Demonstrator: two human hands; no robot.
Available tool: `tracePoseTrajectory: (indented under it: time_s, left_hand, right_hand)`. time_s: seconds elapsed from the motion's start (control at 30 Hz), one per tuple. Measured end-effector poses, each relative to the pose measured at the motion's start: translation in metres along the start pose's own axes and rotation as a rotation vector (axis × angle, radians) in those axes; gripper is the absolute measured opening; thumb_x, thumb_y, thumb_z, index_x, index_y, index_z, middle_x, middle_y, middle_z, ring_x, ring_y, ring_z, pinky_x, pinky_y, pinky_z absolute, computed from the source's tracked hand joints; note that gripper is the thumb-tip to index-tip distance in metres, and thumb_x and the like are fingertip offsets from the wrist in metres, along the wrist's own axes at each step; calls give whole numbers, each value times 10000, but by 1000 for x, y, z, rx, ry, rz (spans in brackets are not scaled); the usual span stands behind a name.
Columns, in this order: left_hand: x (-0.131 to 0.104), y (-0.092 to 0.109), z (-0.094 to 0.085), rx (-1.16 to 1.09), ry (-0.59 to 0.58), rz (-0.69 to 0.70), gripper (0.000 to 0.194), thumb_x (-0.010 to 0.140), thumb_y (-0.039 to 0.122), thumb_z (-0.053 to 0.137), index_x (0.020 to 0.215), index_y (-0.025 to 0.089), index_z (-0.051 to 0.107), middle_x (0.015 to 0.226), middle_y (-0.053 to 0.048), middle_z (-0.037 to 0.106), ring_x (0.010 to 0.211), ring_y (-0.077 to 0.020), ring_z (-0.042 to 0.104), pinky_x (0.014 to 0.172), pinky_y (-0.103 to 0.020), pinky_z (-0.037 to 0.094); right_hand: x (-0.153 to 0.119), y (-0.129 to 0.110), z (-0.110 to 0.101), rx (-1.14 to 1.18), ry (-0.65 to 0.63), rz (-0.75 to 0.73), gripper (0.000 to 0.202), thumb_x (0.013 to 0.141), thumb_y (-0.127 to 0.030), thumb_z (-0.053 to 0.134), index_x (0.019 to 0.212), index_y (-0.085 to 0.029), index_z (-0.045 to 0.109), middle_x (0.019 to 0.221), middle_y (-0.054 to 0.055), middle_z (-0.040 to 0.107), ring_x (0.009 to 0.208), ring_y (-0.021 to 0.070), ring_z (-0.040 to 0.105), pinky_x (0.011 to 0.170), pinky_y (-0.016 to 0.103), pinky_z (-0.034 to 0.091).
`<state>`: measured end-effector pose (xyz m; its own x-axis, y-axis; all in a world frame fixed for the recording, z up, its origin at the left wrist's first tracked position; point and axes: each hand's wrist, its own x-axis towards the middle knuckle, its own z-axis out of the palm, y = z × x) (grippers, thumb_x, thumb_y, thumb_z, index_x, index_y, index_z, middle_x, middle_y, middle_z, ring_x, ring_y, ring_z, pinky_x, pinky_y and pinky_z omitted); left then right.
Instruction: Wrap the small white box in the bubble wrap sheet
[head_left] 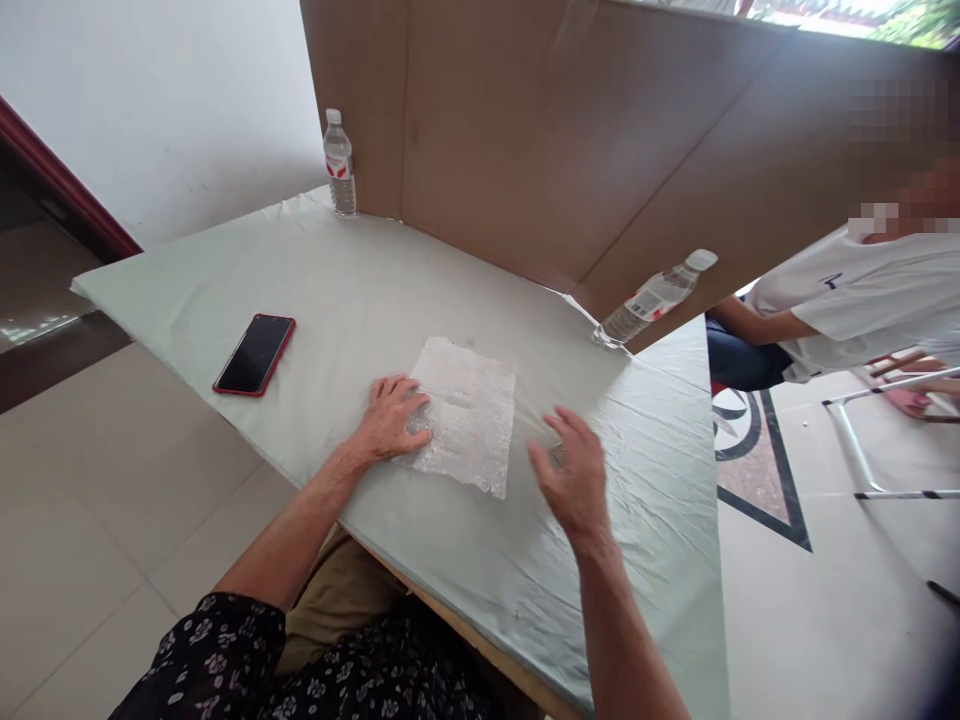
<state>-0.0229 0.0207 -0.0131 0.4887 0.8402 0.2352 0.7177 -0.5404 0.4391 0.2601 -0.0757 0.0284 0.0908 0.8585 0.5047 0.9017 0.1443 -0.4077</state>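
Note:
A whitish, translucent, crinkled sheet (469, 415) lies flat on the pale green table cover (360, 270). My left hand (390, 418) rests at the sheet's left edge with its fingers apart, some of them on the sheet. To the right of the sheet, my right hand (574, 465) hovers over the cover, fingers spread. A small thing (557, 450) shows between its thumb and fingers; I cannot make out what it is, or whether the hand touches it.
A black phone with a red edge (255, 355) lies at the left. Two water bottles (340, 165) (652, 300) stand by a tall cardboard panel (510, 140), the right one appearing tilted. Beyond the panel at right sits a person in a white shirt (877, 290), near a metal frame (862, 450).

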Motion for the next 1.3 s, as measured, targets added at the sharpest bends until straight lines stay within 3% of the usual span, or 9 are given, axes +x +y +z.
tracePoseTrajectory:
  time_s: [0.1, 0.23, 0.47, 0.63, 0.83, 1.0, 1.13, 1.23, 1.3]
  left_hand:
    - [-1, 1, -1, 16, -4, -3, 484, 724, 404, 727, 1175, 241, 667, 1358, -129, 545, 1360, -371, 395, 1165, -570, 258]
    - [-2, 3, -4, 40, -8, -16, 499, 723, 414, 736, 1184, 240, 659, 1362, -122, 543, 1359, -355, 399, 1177, -559, 246]
    - [0, 6, -8, 23, 17, -49, 422, 722, 395, 729, 1104, 224, 679, 1279, -123, 598, 1310, -342, 460, 1170, -556, 272]
    - [1, 11, -10, -15, 134, 64, 362, 799, 351, 674, 1135, 215, 669, 1311, -120, 615, 1379, -323, 448, 1191, -528, 277]
    - [1, 9, -4, -33, -130, 134, 687, 796, 512, 714, 1389, 218, 527, 1494, -135, 515, 1452, -337, 386, 1217, -533, 250]
    - [2, 5, -4, -30, -193, 119, 831, 754, 550, 740, 1453, 210, 444, 1516, -139, 489, 1459, -336, 380, 1231, -521, 230]
    - [2, 5, -6, -62, -192, 112, 851, 752, 524, 741, 1475, 224, 406, 1514, -135, 488, 1471, -338, 361, 1236, -527, 212]
    - [2, 6, -6, -79, -194, 96, 869, 745, 504, 748, 1487, 236, 383, 1515, -134, 484, 1472, -343, 359, 1235, -536, 210]
    - [2, 6, -6, -91, -194, 97, 883, 739, 502, 752, 1491, 238, 372, 1516, -137, 481, 1467, -348, 367, 1230, -546, 219]
  right_hand:
    - [19, -29, 32, 52, -213, -115, 483, 894, -413, 606, 1341, -232, 570, 1459, 145, 549, 1347, 302, 505, 1085, 509, 413]
    - [31, -28, 64, -20, -524, -103, 774, 793, -534, 704, 1449, -185, 484, 1543, 183, 456, 1444, 370, 388, 1130, 560, 351]
    - [23, 4, 66, 12, -618, -151, 939, 769, -667, 673, 1524, -185, 392, 1605, 174, 369, 1499, 358, 306, 1200, 567, 253]
    - [21, 7, 69, 9, -603, -155, 911, 790, -658, 649, 1530, -194, 388, 1596, 176, 383, 1493, 363, 318, 1193, 583, 259]
    - [22, 5, 73, 20, -579, -153, 937, 744, -680, 690, 1505, -200, 431, 1572, 182, 418, 1469, 371, 358, 1173, 591, 298]
    - [24, 1, 33, 5, -357, -161, 697, 838, -595, 648, 1421, -238, 507, 1500, 152, 513, 1405, 333, 448, 1134, 534, 363]
    - [7, 32, -7, -209, -77, 92, 643, 859, -556, 610, 1395, -216, 508, 1468, 184, 524, 1350, 379, 476, 1066, 582, 384]
    - [-13, 63, -17, -317, -108, 365, 642, 832, -616, 555, 1284, -161, 583, 1212, 214, 673, 1087, 391, 620, 896, 568, 471]
    - [-18, 67, -17, -251, -122, 387, 607, 831, -649, 518, 1199, -179, 627, 1085, 177, 715, 964, 353, 650, 843, 532, 495]
